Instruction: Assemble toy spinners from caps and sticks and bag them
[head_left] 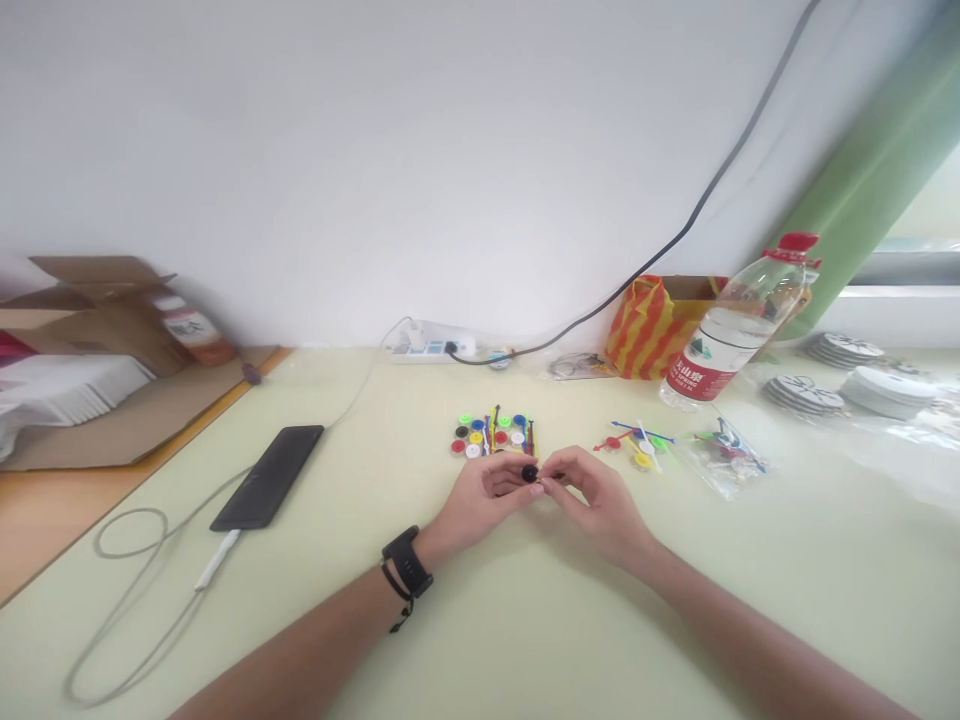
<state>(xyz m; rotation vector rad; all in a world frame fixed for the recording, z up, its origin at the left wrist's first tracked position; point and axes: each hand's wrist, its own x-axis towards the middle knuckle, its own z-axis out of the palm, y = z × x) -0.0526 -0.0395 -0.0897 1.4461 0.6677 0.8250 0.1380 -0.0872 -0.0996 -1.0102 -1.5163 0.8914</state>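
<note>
My left hand (pixel 487 495) has its fingers closed on a small black disc (pixel 529 473). Touching it from the right, my right hand (pixel 596 500) pinches at the disc's edge; a small dark piece shows between its fingers, too small to make out. Just beyond the hands lie rows of small coloured discs (pixel 472 451) and several thin coloured arrows (pixel 487 432). To the right is a loose group of arrows and discs (pixel 643 460), and beside that a clear plastic bag (pixel 726 465) with similar coloured pieces.
A phone (pixel 268 478) with a looped cable lies at left, before a cardboard box (pixel 112 310) and a bottle (pixel 195 335). By the wall are a power strip (pixel 431 345), a striped bag (pixel 645 330) and a large water bottle (pixel 724 345). Stacked discs (pixel 804 395) stand at right.
</note>
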